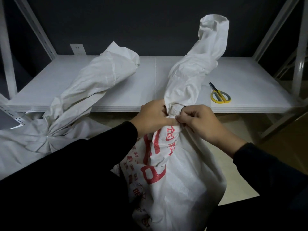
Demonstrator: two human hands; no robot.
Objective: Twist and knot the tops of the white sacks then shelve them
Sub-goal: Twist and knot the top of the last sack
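A white woven sack with red print (pixel 175 177) stands in front of me, below the shelf's front edge. Its long twisted top (pixel 198 64) rises over the white shelf (pixel 250 80). My left hand (pixel 153 115) grips the sack's gathered neck from the left. My right hand (pixel 198 120) pinches the neck from the right, fingers curled into the fabric. The two thumbs meet at the neck. A second white sack (pixel 25 139) lies at the left, its neck bound, and its twisted top (pixel 100 74) rests on the shelf.
Yellow-handled scissors (pixel 220 95) lie on the shelf to the right of the held sack's top. White metal shelf uprights (pixel 7 55) stand at both sides. A wall socket (pixel 77 49) sits on the dark back wall.
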